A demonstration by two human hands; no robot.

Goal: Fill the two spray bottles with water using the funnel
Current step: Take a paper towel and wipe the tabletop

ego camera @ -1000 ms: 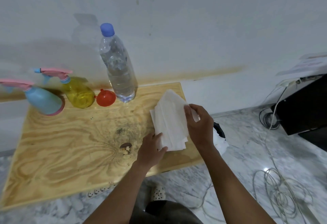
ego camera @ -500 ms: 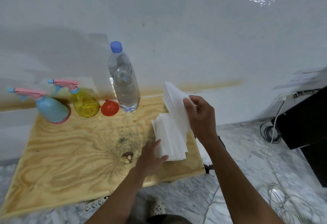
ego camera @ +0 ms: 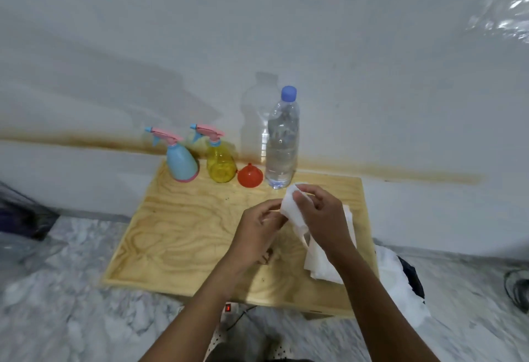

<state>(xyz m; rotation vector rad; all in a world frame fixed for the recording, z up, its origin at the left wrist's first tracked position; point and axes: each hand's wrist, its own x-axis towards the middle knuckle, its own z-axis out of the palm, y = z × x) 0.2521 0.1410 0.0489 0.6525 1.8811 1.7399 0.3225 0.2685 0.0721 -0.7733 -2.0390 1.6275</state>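
The left hand (ego camera: 257,233) curls its fingers and pinches the left edge of a soft white paper sheet (ego camera: 290,208). The right hand (ego camera: 323,218) grips that sheet's crumpled top. Beyond the fingertips, upright on the grainy plywood board (ego camera: 177,233), stand a smooth blue spray bottle (ego camera: 181,162) and a translucent yellow spray bottle (ego camera: 220,165), nozzles pointing left. Next come a red plastic funnel (ego camera: 249,176), mouth down and spout up, and a clear capped water bottle (ego camera: 282,144).
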